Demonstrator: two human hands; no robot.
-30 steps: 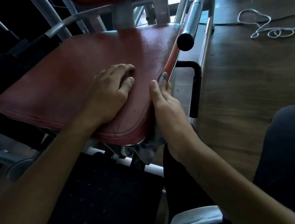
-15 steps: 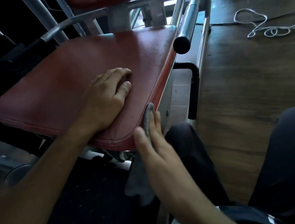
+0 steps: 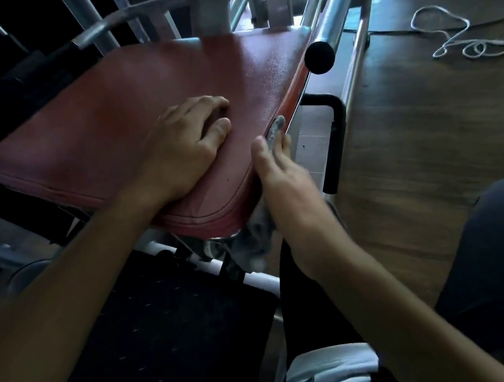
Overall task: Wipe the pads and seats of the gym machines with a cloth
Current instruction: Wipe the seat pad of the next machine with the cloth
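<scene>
The right hand (image 3: 287,180) now presses the grey cloth (image 3: 275,125) against the right side edge of the red seat pad (image 3: 140,118), about midway along that edge. Half a second earlier, this hand and the cloth are at the near right corner of the seat. The stroke has therefore run forward along the side wall, away from the person. One second earlier, the hand is at almost the same midway point as now. This indicates a back-and-forth wiping cycle along this edge.

The right fingers (image 3: 285,144) are extended and straight, laid flat on the cloth and not curled round it. The thumb lies along the top of the seat's right edge. One end of the cloth shows beyond the fingertips. The rest hangs below the near right corner of the seat, blurred.

The left hand (image 3: 182,148) rests palm-down on the seat top near the near right corner, its fingers (image 3: 202,109) released and slightly bent, grasping nothing. Its position matches both earlier frames.

Judgement: the right side edge is in progress. Whether the top surface is already wiped cannot be told.
</scene>
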